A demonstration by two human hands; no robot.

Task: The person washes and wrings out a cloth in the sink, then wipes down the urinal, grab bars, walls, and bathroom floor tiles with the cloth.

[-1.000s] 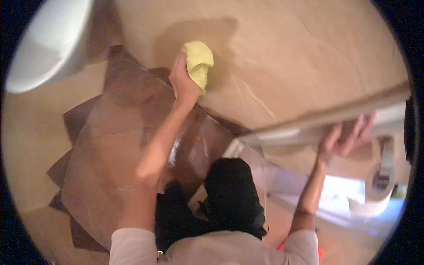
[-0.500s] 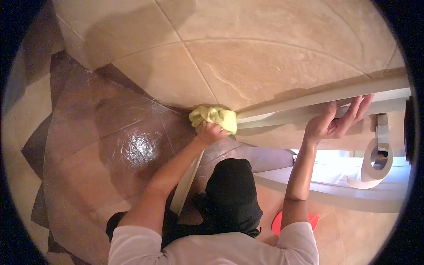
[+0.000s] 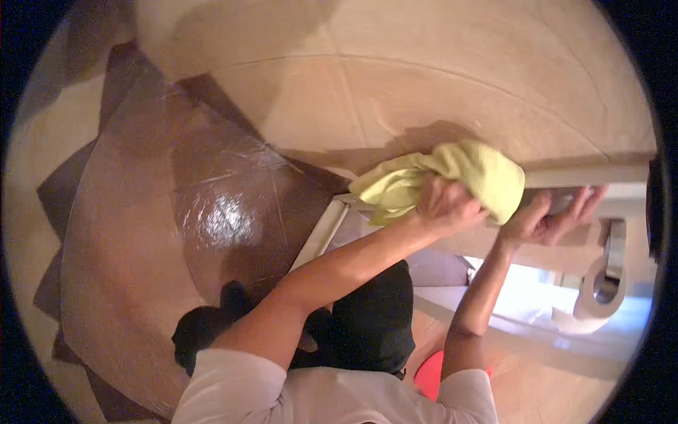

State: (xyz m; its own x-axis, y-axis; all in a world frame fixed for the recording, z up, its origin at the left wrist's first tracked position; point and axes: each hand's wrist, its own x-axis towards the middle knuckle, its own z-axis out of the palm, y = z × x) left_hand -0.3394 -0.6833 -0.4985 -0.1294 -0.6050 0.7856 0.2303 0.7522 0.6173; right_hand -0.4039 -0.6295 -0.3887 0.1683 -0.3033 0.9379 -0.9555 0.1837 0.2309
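A yellow-green cloth point(image 3: 487, 177) is bunched in my left hand point(image 3: 448, 205), whose fingers are wrapped into it. The cloth lies against the pale frame strip point(image 3: 600, 174) that runs along the tiled wall, and one end hangs loose to the left. Motion blurs the cloth and hand somewhat. Just right of the cloth, my right hand point(image 3: 544, 219) rests at the frame strip with its fingers spread, holding nothing. Whether its palm presses on the strip I cannot tell.
Beige tiles cover the wall point(image 3: 424, 92). Brown floor tiles point(image 3: 233, 184) shine wetly on the left, bordered by a pale sill point(image 3: 321, 233). A toilet paper roll point(image 3: 600, 293) hangs on a metal holder at right. Something red point(image 3: 429, 374) stands on the floor by my right arm.
My left hand has moved the cloth rightward along the frame strip, from the corner by the sill to beside my right hand. The cloth has spread out more. My right hand appears slightly lower.
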